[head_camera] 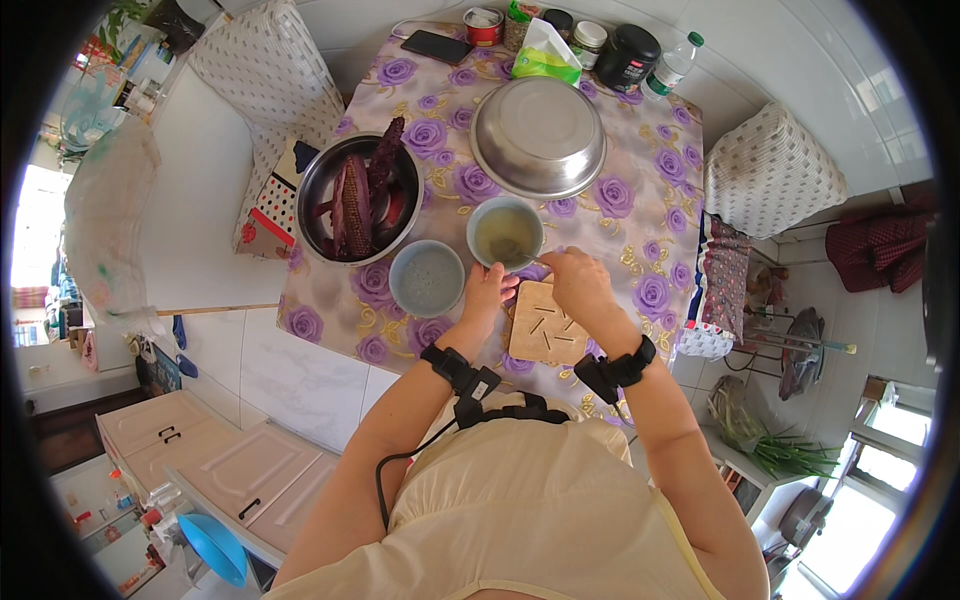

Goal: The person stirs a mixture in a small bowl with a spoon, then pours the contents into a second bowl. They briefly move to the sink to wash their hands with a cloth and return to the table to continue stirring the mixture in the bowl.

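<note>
A pale blue bowl (471,234) holds a cloudy yellowish liquid. At its near side, my left hand (486,295) has its fingertips against the wall and steadies it. My right hand (581,281) grips the handle of a metal spoon (534,259), whose head dips into the liquid. Left of this bowl stands a second pale blue bowl (427,279) with a thin, whitish, bubbly liquid. Partly under my right hand lies a square wooden trivet (536,341) with slots cut through it.
A steel basin (304,202) holds dark purple corn (355,202) and husks. An upturned steel basin (538,135) sits behind the bowls. Along the back are a phone (436,47), a tissue pack (546,60), a black jar (628,58) and a plastic bottle (673,67). Covered chairs (772,169) flank the table.
</note>
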Demonstrator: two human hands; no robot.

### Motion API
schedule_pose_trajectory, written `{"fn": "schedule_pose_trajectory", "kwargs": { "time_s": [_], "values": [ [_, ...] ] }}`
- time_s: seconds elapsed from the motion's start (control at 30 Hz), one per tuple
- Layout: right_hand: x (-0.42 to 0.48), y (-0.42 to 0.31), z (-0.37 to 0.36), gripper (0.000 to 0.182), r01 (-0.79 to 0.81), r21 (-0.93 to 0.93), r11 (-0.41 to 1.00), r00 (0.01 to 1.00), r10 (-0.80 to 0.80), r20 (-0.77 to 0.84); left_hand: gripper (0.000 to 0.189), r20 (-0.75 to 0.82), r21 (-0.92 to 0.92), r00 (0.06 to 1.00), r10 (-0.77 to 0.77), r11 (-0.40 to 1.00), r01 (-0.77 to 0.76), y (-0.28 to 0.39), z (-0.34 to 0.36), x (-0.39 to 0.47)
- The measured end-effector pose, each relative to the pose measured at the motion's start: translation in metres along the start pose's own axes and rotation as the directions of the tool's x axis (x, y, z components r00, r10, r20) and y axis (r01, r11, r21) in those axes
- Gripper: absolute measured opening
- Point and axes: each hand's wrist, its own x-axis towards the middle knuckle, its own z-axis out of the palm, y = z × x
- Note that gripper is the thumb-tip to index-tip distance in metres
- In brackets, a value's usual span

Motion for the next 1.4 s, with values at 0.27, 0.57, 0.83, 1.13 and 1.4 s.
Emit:
{"fn": "schedule_pose_trajectory", "kwargs": {
  "time_s": [0.27, 0.57, 0.83, 1.13, 1.4],
  "values": [
    [0.005, 0.002, -0.001, 0.031, -0.027, -0.055, 0.998, 0.997, 0.022, -0.080, 0.033, 0.015, 0.001, 1.000, 0.001, 1.000, -0.001, 0.000, -0.001, 0.001],
    [-0.001, 0.001, 0.006, 0.029, 0.027, 0.017, 0.999, 0.999, -0.026, -0.027, 0.035, 0.005, -0.014, 1.000, -0.005, 1.000, 0.005, 0.001, 0.000, -0.001],
    [-0.002, 0.006, 0.010, 0.023, -0.032, 0.052, 0.998, 0.994, 0.037, -0.101, 0.037, 0.031, -0.089, 1.000, 0.004, 0.996, -0.001, 0.002, 0.000, -0.005],
    [-0.012, 0.006, 0.021, 0.031, 0.056, 0.040, 0.998, 0.990, -0.050, -0.134, 0.057, 0.066, -0.003, 0.997, -0.032, 0.999, 0.032, 0.016, -0.008, -0.036],
    [-0.029, -0.039, 0.007, 0.029, 0.302, 0.077, 0.950, 0.916, -0.267, -0.300, 0.046, 0.086, 0.230, 0.990, 0.115, 0.964, -0.132, 0.055, -0.061, -0.069]
  ]
}}
